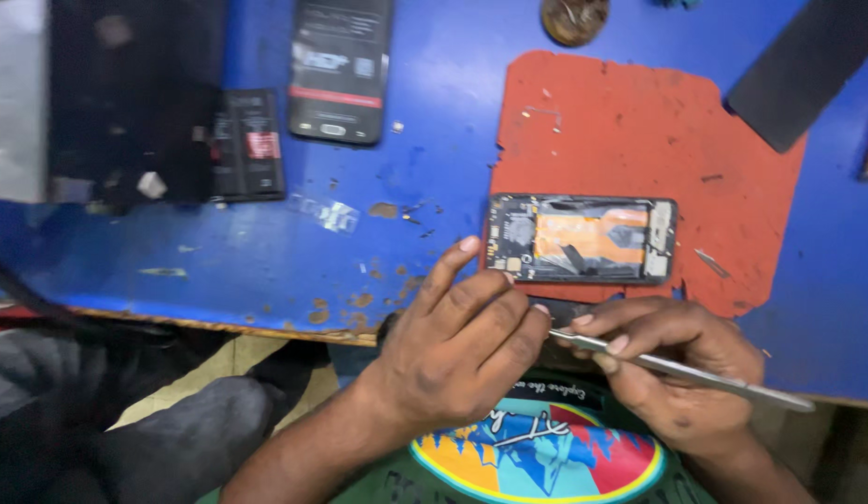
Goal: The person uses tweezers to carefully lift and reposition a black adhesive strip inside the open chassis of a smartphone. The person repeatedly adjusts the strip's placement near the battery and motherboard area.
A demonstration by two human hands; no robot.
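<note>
One opened phone (581, 239) lies at 12 o'clock from two hands, long axis 9-to-3, on a red mat (639, 140); right hand (672, 359) pinches one metal tool (681, 371) pointing toward 9, left hand (457, 350) curled on something hidden.

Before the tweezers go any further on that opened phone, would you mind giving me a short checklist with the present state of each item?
1. Opened phone lies flat on the red mat: ok.
2. Left hand steadies the phone: cannot tell; its fingertips reach the phone's left end, but contact is unclear.
3. Right hand grips the metal tweezers: ok, pinched between thumb and fingers.
4. Tweezer tip on its target: cannot tell; the tip is hidden behind the left hand.
5. Loose parts kept away: not ok; small bits lie on the blue table near the phone.
</note>
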